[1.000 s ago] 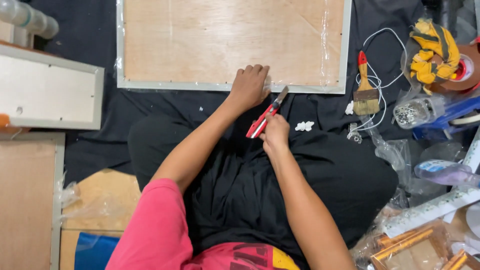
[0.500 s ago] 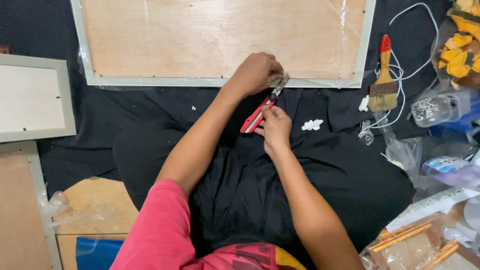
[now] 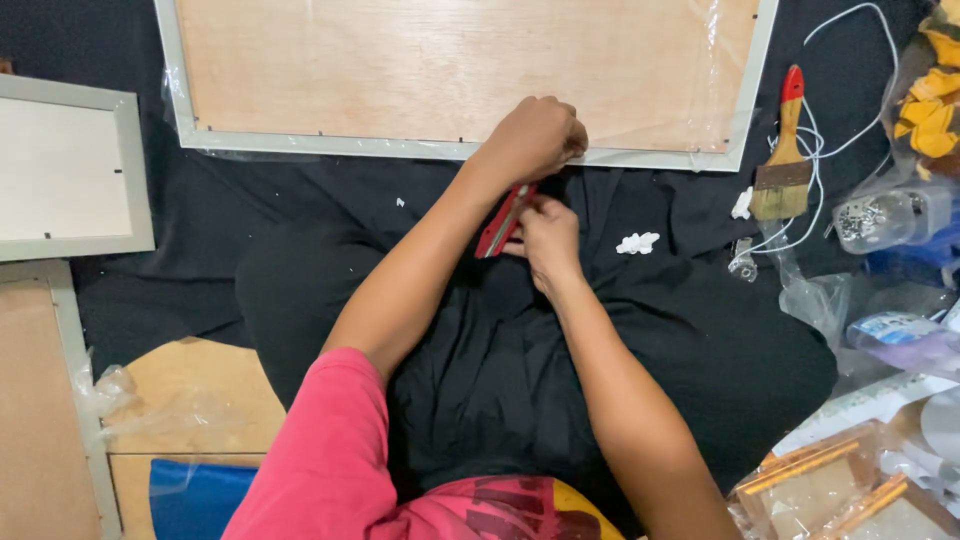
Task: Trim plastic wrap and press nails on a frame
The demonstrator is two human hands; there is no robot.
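A large frame (image 3: pixel 460 148) with a pale grey border and a plywood back lies face down on black cloth, loose clear plastic wrap over it. My left hand (image 3: pixel 535 135) is curled into a fist on the frame's near edge. My right hand (image 3: pixel 548 238) sits just below it and grips a red utility knife (image 3: pixel 500 222). The knife slants up and to the right, and its top end runs under my left fist, so the blade is hidden. Whether the left fist pinches anything cannot be seen.
A red-handled paintbrush (image 3: pixel 783 150) and a white cord (image 3: pixel 830 120) lie at right, beside small white scraps (image 3: pixel 638 243) and plastic bags (image 3: pixel 880 300). Smaller frames (image 3: pixel 70 170) lie at left, gold-edged frames (image 3: pixel 830 480) at lower right. My black-clad legs fill the middle.
My left hand has closed into a fist at the frame's near edge. The knife and my right hand have come up close under it, so the knife's tip is now covered.
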